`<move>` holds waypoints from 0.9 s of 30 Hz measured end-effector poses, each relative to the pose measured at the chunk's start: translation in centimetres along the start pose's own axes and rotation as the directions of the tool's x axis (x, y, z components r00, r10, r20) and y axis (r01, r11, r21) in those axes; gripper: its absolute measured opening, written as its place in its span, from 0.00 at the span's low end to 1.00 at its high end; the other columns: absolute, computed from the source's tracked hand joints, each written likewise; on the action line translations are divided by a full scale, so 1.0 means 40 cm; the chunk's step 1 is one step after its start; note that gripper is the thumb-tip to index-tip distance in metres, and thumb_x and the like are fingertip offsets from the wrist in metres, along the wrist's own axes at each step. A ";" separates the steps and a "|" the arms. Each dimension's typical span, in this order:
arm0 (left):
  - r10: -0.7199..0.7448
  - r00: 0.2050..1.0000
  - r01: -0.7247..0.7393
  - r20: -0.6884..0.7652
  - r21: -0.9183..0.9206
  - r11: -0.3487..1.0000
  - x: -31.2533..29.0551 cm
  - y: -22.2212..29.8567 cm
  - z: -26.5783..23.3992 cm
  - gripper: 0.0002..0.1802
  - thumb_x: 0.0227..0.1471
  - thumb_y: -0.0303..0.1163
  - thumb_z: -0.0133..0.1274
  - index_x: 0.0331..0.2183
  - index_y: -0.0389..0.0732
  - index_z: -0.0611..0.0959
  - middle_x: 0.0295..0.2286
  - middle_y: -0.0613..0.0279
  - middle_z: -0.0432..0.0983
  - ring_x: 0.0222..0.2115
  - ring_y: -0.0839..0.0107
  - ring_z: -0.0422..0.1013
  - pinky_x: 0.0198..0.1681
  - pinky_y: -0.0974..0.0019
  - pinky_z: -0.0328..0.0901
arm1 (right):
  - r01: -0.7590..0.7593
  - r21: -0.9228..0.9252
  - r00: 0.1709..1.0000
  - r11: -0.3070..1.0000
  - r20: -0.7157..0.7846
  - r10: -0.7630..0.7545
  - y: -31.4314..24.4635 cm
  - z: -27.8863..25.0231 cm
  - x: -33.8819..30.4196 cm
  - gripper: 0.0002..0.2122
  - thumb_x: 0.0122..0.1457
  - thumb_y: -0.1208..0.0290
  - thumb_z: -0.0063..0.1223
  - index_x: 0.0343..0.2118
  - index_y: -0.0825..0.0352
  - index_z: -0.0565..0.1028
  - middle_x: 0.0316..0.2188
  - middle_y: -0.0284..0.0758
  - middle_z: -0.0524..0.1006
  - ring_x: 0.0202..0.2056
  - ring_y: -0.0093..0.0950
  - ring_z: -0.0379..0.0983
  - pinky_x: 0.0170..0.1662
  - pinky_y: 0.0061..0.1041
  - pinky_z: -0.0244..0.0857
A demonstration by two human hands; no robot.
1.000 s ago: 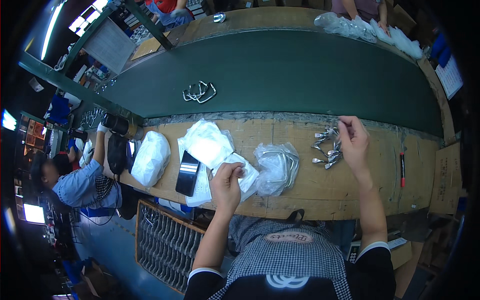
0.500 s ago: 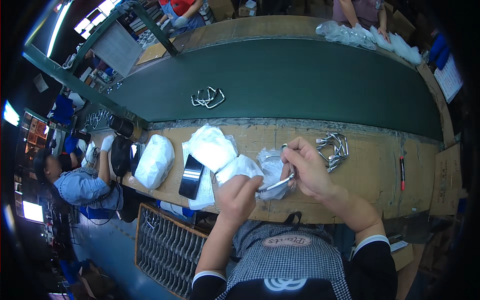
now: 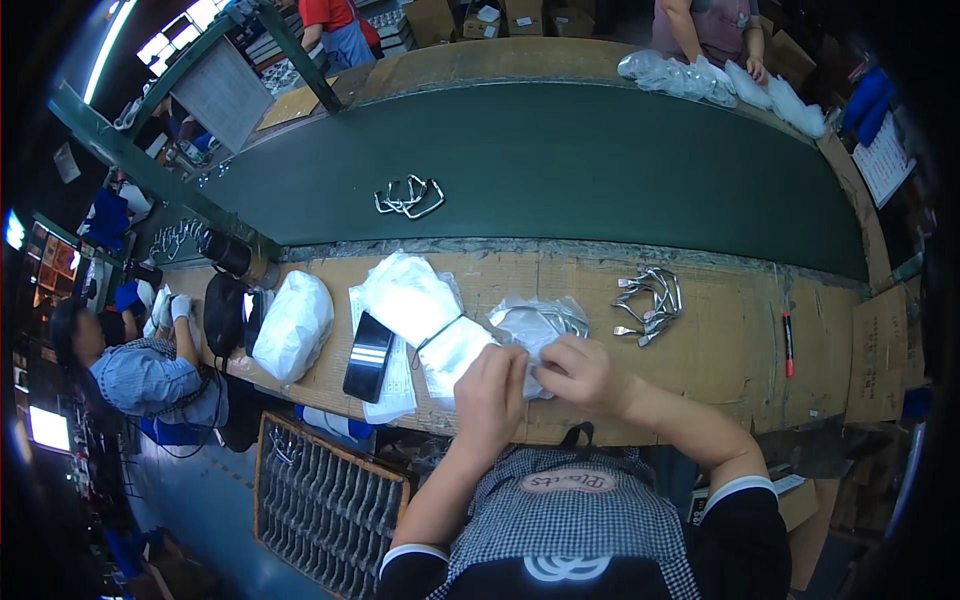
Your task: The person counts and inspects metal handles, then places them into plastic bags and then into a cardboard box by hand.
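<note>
Low in front of me, my left hand [image 3: 491,396] and my right hand [image 3: 585,375] come close together, fingers pinched at the near edge of a clear plastic bag [image 3: 512,312]. A curved shiny metal handle [image 3: 572,318] shows at the bag's far right side; it seems to lie within the plastic, but I cannot tell for sure. Left of my hands rests a stack of white plastic bags [image 3: 405,295] with a dark band across it. To the right, several chrome metal handles [image 3: 655,303] lie in a loose pile on the cardboard-covered bench [image 3: 735,350].
A phone [image 3: 369,355] lies on paper sheets, beside a stuffed white bag [image 3: 294,325]. A red marker [image 3: 788,343] is at the right. Beyond runs a green belt [image 3: 600,160] carrying more handles [image 3: 410,197]. Co-workers [image 3: 145,370] stand left and across; a slotted rack [image 3: 325,495] is below.
The metal handle that both hands held up has left my grasp and now shows at the bag. My right hand has come down and left, toward my left hand at the bag's near edge.
</note>
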State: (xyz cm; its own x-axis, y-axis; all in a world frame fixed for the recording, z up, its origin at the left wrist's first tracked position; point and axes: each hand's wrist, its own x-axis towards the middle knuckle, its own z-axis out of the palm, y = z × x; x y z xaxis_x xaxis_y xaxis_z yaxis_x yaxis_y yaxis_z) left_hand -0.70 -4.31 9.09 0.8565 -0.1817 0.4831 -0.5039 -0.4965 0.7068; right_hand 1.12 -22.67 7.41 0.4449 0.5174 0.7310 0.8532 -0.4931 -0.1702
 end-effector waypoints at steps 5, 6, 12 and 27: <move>-0.139 0.967 0.105 0.212 0.162 0.981 -0.036 -0.056 0.022 0.21 0.57 0.43 0.51 0.44 0.36 0.76 0.37 0.47 0.75 0.37 0.49 0.73 0.39 0.52 0.67 | -0.608 0.439 0.793 0.661 0.370 0.484 0.068 0.000 0.029 0.05 0.55 0.72 0.56 0.32 0.66 0.76 0.32 0.38 0.76 0.34 0.32 0.74 0.39 0.31 0.69; -0.087 0.967 0.031 0.240 0.226 0.974 -0.039 -0.051 0.037 0.25 0.56 0.47 0.52 0.46 0.37 0.75 0.40 0.46 0.75 0.38 0.47 0.73 0.41 0.54 0.67 | -0.721 0.345 0.692 0.600 0.391 0.607 0.113 0.002 0.045 0.10 0.54 0.66 0.59 0.34 0.67 0.77 0.34 0.40 0.77 0.36 0.33 0.75 0.40 0.31 0.69; -0.059 0.895 -0.132 0.442 0.388 0.912 -0.054 -0.093 0.113 0.36 0.38 0.43 0.68 0.43 0.31 0.71 0.32 0.48 0.70 0.34 0.50 0.71 0.38 0.54 0.67 | -0.888 -0.104 0.238 0.448 0.730 0.640 0.243 0.152 0.037 0.35 0.44 0.45 0.67 0.44 0.75 0.75 0.41 0.49 0.78 0.42 0.38 0.77 0.45 0.30 0.70; 0.526 0.678 -0.529 0.514 -0.156 0.834 -0.158 -0.242 0.084 0.26 0.37 0.23 0.57 0.43 0.35 0.73 0.35 0.39 0.72 0.33 0.40 0.71 0.33 0.46 0.66 | -0.815 0.578 0.346 -0.051 0.554 0.757 0.012 0.168 -0.208 0.17 0.40 0.75 0.60 0.37 0.68 0.77 0.31 0.31 0.79 0.33 0.21 0.73 0.35 0.23 0.68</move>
State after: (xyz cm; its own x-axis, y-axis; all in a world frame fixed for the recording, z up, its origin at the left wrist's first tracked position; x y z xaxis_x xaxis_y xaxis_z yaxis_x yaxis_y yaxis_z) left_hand -0.86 -1.21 -2.53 0.3723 -0.8204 0.4340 -0.8911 -0.1853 0.4142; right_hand -0.35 -22.51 -3.19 0.9509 0.1929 -0.2422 -0.2483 0.0078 -0.9686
